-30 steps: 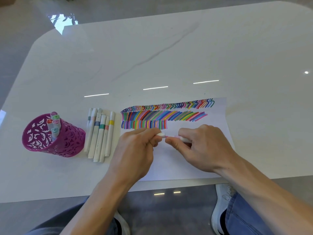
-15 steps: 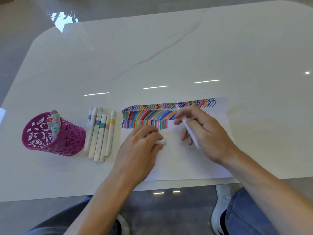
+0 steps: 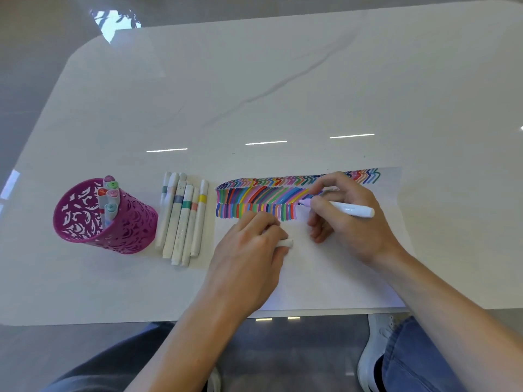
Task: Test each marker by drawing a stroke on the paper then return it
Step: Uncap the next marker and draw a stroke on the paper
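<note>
A white paper (image 3: 325, 273) lies at the table's front edge, its top covered with rows of coloured strokes (image 3: 260, 196). My right hand (image 3: 348, 222) grips a white marker (image 3: 351, 209), whose purple tip touches the paper at the right end of the lowest row. My left hand (image 3: 249, 256) rests on the paper and holds the marker's white cap (image 3: 284, 243) in curled fingers. Several white markers with coloured bands (image 3: 184, 219) lie side by side left of the paper. A purple cut-out cup (image 3: 130, 222) further left holds several more markers (image 3: 109, 199).
The white marble table (image 3: 283, 94) stretches far beyond the paper. Its front edge runs just below the paper. Below the edge I see my legs in jeans and a white shoe (image 3: 373, 352) on the floor.
My hands pulled the cap off the marker. The right hand then moved up to the strokes and turned the marker tip-down onto the paper, while the left hand stayed put with the cap.
</note>
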